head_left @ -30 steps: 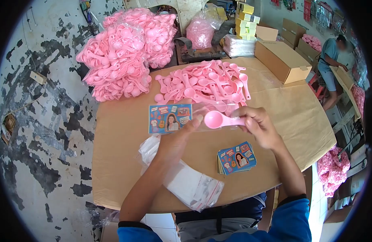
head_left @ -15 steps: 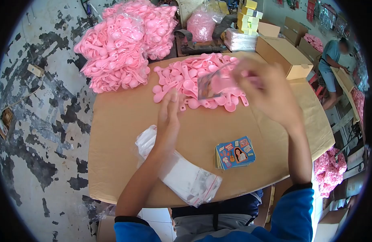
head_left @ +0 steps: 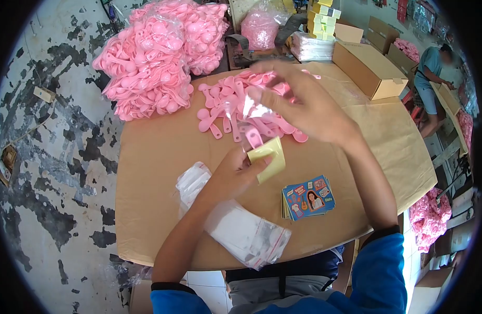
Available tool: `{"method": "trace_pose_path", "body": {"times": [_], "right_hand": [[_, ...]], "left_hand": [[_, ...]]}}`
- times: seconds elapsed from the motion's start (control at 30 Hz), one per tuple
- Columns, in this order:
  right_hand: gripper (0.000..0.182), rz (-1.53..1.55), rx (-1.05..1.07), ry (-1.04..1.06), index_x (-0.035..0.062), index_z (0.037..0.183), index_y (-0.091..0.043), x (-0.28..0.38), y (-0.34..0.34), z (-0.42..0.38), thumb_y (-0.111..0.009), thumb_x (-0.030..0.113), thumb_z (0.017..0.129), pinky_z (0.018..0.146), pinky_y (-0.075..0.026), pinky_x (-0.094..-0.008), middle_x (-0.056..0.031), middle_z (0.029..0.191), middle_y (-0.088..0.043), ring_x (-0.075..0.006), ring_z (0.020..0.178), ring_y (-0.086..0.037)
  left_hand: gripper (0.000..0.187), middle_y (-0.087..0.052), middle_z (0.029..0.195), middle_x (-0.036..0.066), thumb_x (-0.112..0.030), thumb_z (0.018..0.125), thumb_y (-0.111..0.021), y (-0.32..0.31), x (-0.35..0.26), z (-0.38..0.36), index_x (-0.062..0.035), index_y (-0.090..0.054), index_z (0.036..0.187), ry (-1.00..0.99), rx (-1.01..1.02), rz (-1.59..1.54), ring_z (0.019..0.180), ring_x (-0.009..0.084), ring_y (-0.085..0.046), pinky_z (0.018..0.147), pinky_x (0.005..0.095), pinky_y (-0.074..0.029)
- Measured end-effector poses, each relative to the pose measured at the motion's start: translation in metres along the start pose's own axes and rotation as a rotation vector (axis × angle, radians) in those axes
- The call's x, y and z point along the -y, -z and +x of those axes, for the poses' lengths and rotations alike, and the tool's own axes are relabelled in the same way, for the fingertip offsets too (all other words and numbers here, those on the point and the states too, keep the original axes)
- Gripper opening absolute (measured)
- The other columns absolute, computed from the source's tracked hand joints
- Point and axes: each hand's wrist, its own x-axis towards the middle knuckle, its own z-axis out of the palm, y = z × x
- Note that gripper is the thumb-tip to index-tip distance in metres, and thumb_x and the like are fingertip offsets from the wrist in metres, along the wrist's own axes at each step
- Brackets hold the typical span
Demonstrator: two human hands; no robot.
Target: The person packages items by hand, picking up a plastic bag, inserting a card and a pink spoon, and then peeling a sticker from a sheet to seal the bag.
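Note:
My left hand [head_left: 235, 175] pinches a clear plastic bag [head_left: 259, 111] between thumb and fingers. Inside the bag are a card with its pale yellow side [head_left: 271, 159] showing and a pink scoop [head_left: 254, 137]. Above the bag's shiny upper end, my right hand [head_left: 309, 102] has its thumb and fingers apart, slightly blurred. Behind both hands spreads a loose pile of pink scoops [head_left: 214, 107]. Near my left forearm lies a stack of clear plastic bags [head_left: 246, 233]. To the right of these sits a stack of blue printed cards [head_left: 309, 198].
Large bags of pink scoops [head_left: 146, 68] stand at the table's back left. A cardboard box [head_left: 370, 68] is at the back right, beside stacked white packs [head_left: 312, 47]. Brown paper covers the table [head_left: 157, 209]. Another person [head_left: 432, 78] works at far right.
The bag with the card has passed from my right hand to my left and come nearer. My right hand has moved left, its fingers spread. The card's yellow side now shows.

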Motion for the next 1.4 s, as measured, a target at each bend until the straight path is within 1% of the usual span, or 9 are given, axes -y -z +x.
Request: {"method": "trace_pose_path", "body": {"times": [0.13, 0.23, 0.43, 0.6, 0.83, 0.93, 1.1, 1.23, 1.4], "right_hand": [[0.026, 0.187, 0.495, -0.251, -0.0028, 0.106, -0.064, -0.011, 0.015, -0.004, -0.063, 0.018, 0.09, 0.073, -0.052, -0.0317, -0.0141, 0.096, -0.069, -0.0171, 0.088, -0.064], [0.02, 0.22, 0.404, -0.307, 0.0008, 0.105, -0.066, -0.021, 0.007, -0.016, -0.068, 0.01, 0.087, 0.069, -0.049, -0.0261, -0.0063, 0.099, -0.067, -0.0118, 0.083, -0.061], [0.019, -0.305, 0.048, 0.33, 0.0078, 0.094, -0.07, -0.013, -0.008, -0.016, -0.072, 0.007, 0.076, 0.078, -0.051, -0.0336, -0.0045, 0.087, -0.065, -0.0206, 0.081, -0.061], [0.019, -0.446, 0.04, 0.413, 0.0088, 0.092, -0.071, -0.015, -0.012, -0.02, -0.074, 0.014, 0.074, 0.079, -0.051, -0.0378, -0.0035, 0.087, -0.065, -0.0212, 0.085, -0.062], [0.023, -0.555, 0.037, 0.514, 0.0075, 0.086, -0.069, -0.027, -0.019, -0.025, -0.072, 0.018, 0.066, 0.074, -0.051, -0.0322, -0.0028, 0.082, -0.064, -0.0187, 0.089, -0.059], [0.016, -0.592, 0.103, 0.453, 0.0069, 0.085, -0.066, -0.027, -0.022, -0.027, -0.073, 0.016, 0.073, 0.071, -0.052, -0.0341, -0.0034, 0.085, -0.067, -0.021, 0.083, -0.061], [0.008, -0.145, 0.048, 0.07, 0.0047, 0.083, -0.062, -0.022, -0.015, -0.025, -0.066, 0.011, 0.079, 0.068, -0.048, -0.0285, -0.0029, 0.077, -0.061, -0.0133, 0.075, -0.058], [0.009, 0.317, -0.097, -0.124, 0.0042, 0.086, -0.06, -0.026, 0.026, -0.003, -0.056, 0.012, 0.086, 0.069, -0.046, -0.0264, -0.0003, 0.071, -0.055, -0.009, 0.07, -0.055], [0.017, 0.754, 0.215, -0.334, 0.0048, 0.1, -0.059, -0.093, 0.14, -0.018, -0.056, 0.015, 0.086, 0.07, -0.047, -0.0241, -0.0046, 0.087, -0.062, -0.0108, 0.073, -0.055]], "left_hand": [[0.03, -0.061, 0.112, 0.007, -0.02, 0.101, -0.048, 0.001, -0.012, -0.001, 0.0002, -0.055, 0.122, -0.137, 0.016, -0.12, 0.099, 0.0092, -0.059, 0.085, 0.025, -0.048], [0.032, -0.061, 0.105, 0.005, -0.02, 0.102, -0.045, 0.007, -0.008, 0.005, 0.0012, -0.053, 0.124, -0.221, -0.082, -0.14, 0.092, 0.0077, -0.057, 0.082, 0.0244, -0.047], [0.037, -0.058, 0.114, 0.012, -0.014, 0.103, -0.035, 0.003, 0.002, 0.007, 0.0018, -0.04, 0.136, -0.297, -0.253, -0.028, 0.101, 0.0174, -0.062, 0.08, 0.0292, -0.056], [0.036, -0.059, 0.11, 0.01, -0.014, 0.103, -0.036, 0.002, -0.007, 0.001, 0.0045, -0.043, 0.133, -0.389, -0.281, 0.214, 0.094, 0.0134, -0.062, 0.077, 0.0288, -0.056], [0.037, -0.058, 0.086, 0.008, -0.013, 0.101, -0.043, 0.001, -0.01, -0.005, 0.0048, -0.046, 0.134, -0.266, -0.302, 0.176, 0.07, 0.0077, -0.047, 0.062, 0.024, -0.041], [0.037, -0.057, 0.082, 0.006, -0.013, 0.1, -0.043, 0.0, -0.015, -0.008, 0.0022, -0.047, 0.133, -0.246, -0.307, 0.314, 0.066, 0.0083, -0.045, 0.059, 0.0243, -0.041], [0.035, -0.06, 0.086, 0.005, -0.013, 0.101, -0.041, 0.001, -0.005, 0.0, 0.001, -0.047, 0.133, -0.392, -0.344, 0.323, 0.067, 0.0088, -0.05, 0.061, 0.023, -0.041], [0.034, -0.065, 0.101, 0.008, -0.019, 0.104, -0.038, 0.005, -0.003, 0.008, 0.0012, -0.046, 0.13, -0.337, -0.284, -0.117, 0.093, 0.0102, -0.059, 0.078, 0.0225, -0.046], [0.034, -0.062, 0.105, 0.007, -0.022, 0.103, -0.04, 0.008, -0.001, 0.011, 0.0026, -0.048, 0.126, -0.282, -0.283, -0.21, 0.094, 0.0097, -0.058, 0.083, 0.0249, -0.048]]}}
